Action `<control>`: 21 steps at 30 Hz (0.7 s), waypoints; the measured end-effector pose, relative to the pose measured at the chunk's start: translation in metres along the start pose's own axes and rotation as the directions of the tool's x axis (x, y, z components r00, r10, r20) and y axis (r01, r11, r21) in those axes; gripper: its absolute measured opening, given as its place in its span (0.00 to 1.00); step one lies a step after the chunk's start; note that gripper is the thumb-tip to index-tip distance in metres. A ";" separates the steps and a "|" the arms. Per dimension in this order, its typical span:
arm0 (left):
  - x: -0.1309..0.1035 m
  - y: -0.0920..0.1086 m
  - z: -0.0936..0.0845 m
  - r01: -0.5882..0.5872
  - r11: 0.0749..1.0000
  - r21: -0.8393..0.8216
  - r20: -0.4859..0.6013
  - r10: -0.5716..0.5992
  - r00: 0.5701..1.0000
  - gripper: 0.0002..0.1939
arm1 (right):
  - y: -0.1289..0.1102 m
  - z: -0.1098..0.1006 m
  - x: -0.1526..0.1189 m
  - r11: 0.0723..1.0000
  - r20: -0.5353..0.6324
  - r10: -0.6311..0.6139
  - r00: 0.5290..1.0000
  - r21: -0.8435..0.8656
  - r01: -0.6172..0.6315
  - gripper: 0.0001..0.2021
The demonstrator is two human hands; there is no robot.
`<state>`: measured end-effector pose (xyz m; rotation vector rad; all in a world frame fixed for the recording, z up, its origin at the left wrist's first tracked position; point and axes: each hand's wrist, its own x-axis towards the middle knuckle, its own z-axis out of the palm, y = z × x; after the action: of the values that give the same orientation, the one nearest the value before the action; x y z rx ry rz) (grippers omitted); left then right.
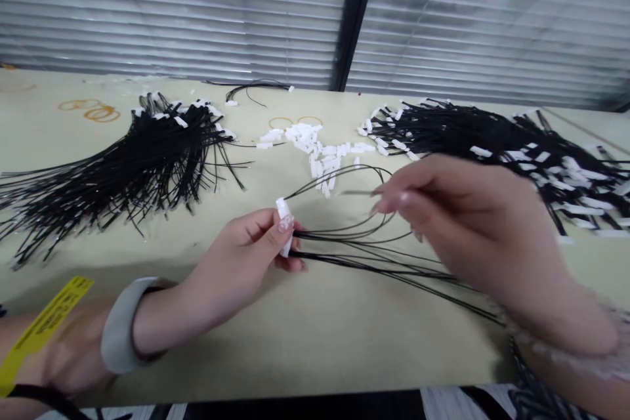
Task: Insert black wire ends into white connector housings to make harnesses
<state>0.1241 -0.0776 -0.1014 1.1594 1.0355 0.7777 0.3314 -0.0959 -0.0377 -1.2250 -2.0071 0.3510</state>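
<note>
My left hand (246, 256) pinches a small white plastic connector (284, 216) between thumb and fingers, with several thin black wires (374, 256) trailing from it to the right. My right hand (472, 236) is blurred and hovers just right of the connector, its fingertips closed on the end of one black wire (354, 193) that loops back toward the connector. A loose pile of white connectors (319, 151) lies on the table beyond both hands.
A large bundle of black wires (123, 170) lies at the left and another with white connectors (497, 138) at the right. Rubber bands (96, 109) lie at the far left, two more (295, 122) near the connector pile. The pale table (295, 335) ends at window blinds (197, 13).
</note>
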 end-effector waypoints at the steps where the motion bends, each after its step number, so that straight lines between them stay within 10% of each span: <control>1: -0.001 0.001 0.000 -0.011 0.999 0.048 0.020 0.010 1.000 0.12 | 0.000 0.004 -0.001 0.996 0.050 -0.030 0.998 -0.085 0.034 0.04; 21: -0.006 0.010 0.003 -0.118 0.969 0.215 0.166 0.083 0.983 0.11 | 0.002 0.024 -0.005 0.977 0.148 -0.084 0.985 -0.182 0.110 0.07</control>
<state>0.1254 -0.0820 -0.0904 1.4529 0.9562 0.6485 0.3167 -0.0960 -0.0579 -1.2405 -2.2550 0.2057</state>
